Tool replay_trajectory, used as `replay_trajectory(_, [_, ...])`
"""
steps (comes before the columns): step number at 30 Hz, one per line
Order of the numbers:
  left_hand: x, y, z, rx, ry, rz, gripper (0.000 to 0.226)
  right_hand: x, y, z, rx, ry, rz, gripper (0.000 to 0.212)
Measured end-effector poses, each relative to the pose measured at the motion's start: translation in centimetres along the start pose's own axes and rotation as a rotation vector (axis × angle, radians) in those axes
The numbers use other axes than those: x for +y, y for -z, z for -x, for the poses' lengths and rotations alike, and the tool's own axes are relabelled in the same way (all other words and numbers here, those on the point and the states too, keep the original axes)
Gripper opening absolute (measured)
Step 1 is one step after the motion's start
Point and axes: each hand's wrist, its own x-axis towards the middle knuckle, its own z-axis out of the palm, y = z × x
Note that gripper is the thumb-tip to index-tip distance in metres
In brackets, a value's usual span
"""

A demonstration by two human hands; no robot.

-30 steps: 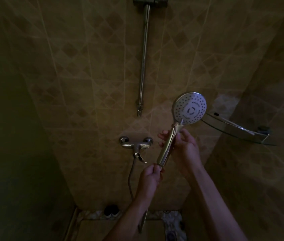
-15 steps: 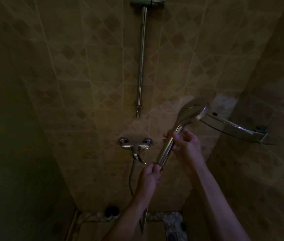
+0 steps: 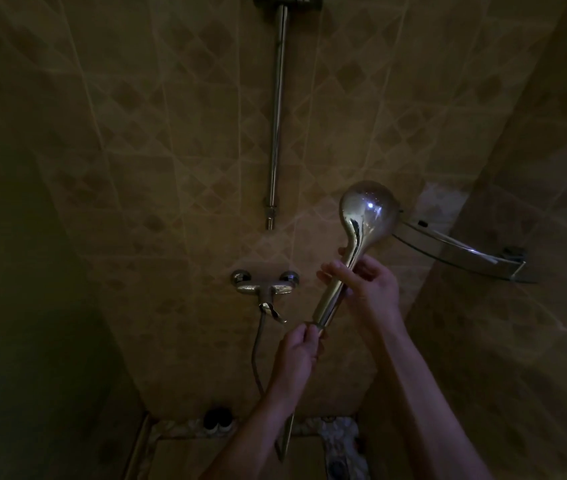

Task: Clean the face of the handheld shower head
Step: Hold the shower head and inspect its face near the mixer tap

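The chrome handheld shower head (image 3: 368, 213) stands upright in front of the tiled wall, its shiny rounded back turned toward me and its spray face hidden. My right hand (image 3: 367, 289) grips the middle of the handle. My left hand (image 3: 297, 351) pinches the handle's lower end where the hose (image 3: 258, 355) joins. The hose loops down from the mixer tap (image 3: 264, 284).
A vertical chrome slide rail (image 3: 277, 116) runs up the tiled wall above the tap. A glass corner shelf (image 3: 459, 251) juts out just right of the shower head. Small dark bottles (image 3: 218, 422) stand on the floor ledge below. The room is dim.
The shower head has been rotated on its handle: one second ago its white spray face pointed at me, now its chrome back does. Both hands kept their grips.
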Motion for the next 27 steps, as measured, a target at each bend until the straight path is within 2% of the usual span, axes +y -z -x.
replay_trajectory(5, [-0.6, -0.2, -0.3, -0.017, 0.002, -0.003, 0.021, 0.2, 0.4, -0.5, -0.025, -0.076, -0.154, 0.033])
replay_trajectory(8, [-0.4, -0.3, -0.4, -0.007, -0.011, 0.001, 0.023, 0.9, 0.7, -1.0, -0.007, -0.094, -0.221, 0.029])
replay_trajectory(11, [-0.3, -0.4, -0.5, 0.002, -0.004, 0.015, 0.024, 0.9, 0.7, -1.2, -0.067, -0.105, -0.279, 0.023])
replay_trajectory(13, [-0.3, -0.4, -0.5, 0.004, 0.002, 0.015, 0.025, 0.9, 0.7, -1.2, -0.072, -0.094, -0.259, 0.023])
replay_trajectory(15, [-0.3, -0.5, -0.6, 0.01, 0.006, 0.001, 0.026, 1.0, 0.6, -1.3, -0.005, -0.068, -0.156, 0.027])
replay_trajectory(18, [-0.3, -0.7, -0.5, 0.0, 0.004, -0.007, 0.025, 1.2, 0.7, -1.7, 0.022, -0.039, -0.086, 0.017])
replay_trajectory(20, [-0.3, -0.8, -0.4, -0.002, 0.007, -0.008, 0.024, 1.2, 0.8, -1.9, 0.021, -0.056, -0.076, 0.019])
replay_trajectory(24, [0.0, -1.0, -0.5, 0.005, 0.011, 0.011, 0.025, 1.1, 0.7, -1.9, 0.005, -0.089, -0.181, 0.028])
replay_trajectory(27, [0.3, -1.3, -0.7, 0.011, 0.017, 0.017, 0.025, 0.8, 0.4, -2.0, -0.027, -0.067, -0.262, 0.021])
